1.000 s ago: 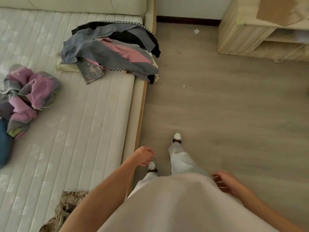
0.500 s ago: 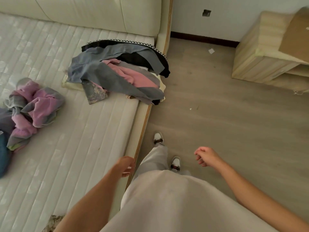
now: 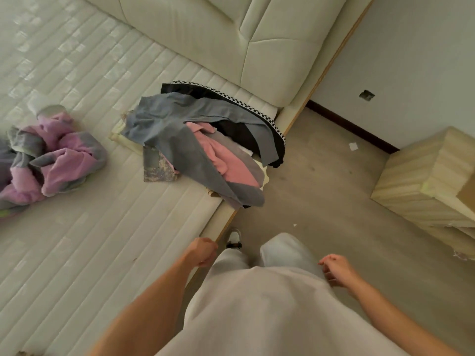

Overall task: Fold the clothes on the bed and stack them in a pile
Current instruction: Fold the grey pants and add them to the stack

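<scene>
A heap of clothes point(image 3: 195, 140) lies at the bed's right edge near the headboard: grey, pink and black pieces, one with a checkered trim, partly hanging over the side. A second crumpled bundle of pink and grey clothes point(image 3: 54, 160) sits on the mattress point(image 3: 77, 247) at the left. My left hand point(image 3: 203, 251) hangs over the bed's edge with loosely curled fingers, holding nothing. My right hand point(image 3: 334, 269) hovers beside my leg above the floor, fingers loosely curled and empty. Both hands are well short of the heap.
A padded cream headboard point(image 3: 231, 39) rises behind the heap. A pale wooden cabinet point(image 3: 426, 183) stands on the floor at the right. Small scraps of paper point(image 3: 353, 146) lie on the grey floor point(image 3: 321, 176). My legs and shoe point(image 3: 234, 238) stand close beside the bed.
I have stepped along the bed toward the heap, which now looks closer and the view has tilted. Both hands swung with my stride and stay empty.
</scene>
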